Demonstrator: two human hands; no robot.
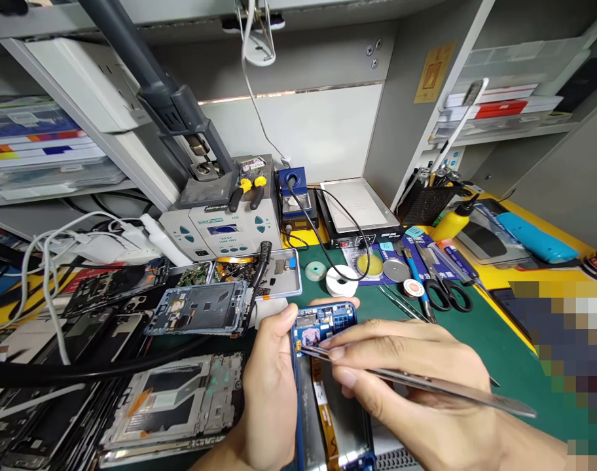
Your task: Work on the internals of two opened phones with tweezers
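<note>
My left hand (pixel 270 386) is closed around the left edge of an opened blue phone frame (pixel 299 418), its thumb along the upper side. Inside the frame, a circuit board (pixel 335 316) fills the top, and an orange flex cable (pixel 329 428) runs down the bare metal bay. Metal tweezers (pixel 455 391) are pinched in my right hand (pixel 426 373). Their tips reach the board's lower left part, beside a pinkish patch. Whether the tips grip anything is too small to tell. My right fingers cover part of the frame's right side.
Behind the phone stand a grey hot-air station (pixel 222 229), a soldering station (pixel 296 196) and a heating plate (pixel 355 212). Solder spools (pixel 342 281) and scissors (pixel 448 294) lie on the green mat (pixel 519 386). Stripped phone parts (pixel 175 405) crowd the left. A black hose (pixel 97 373) crosses there.
</note>
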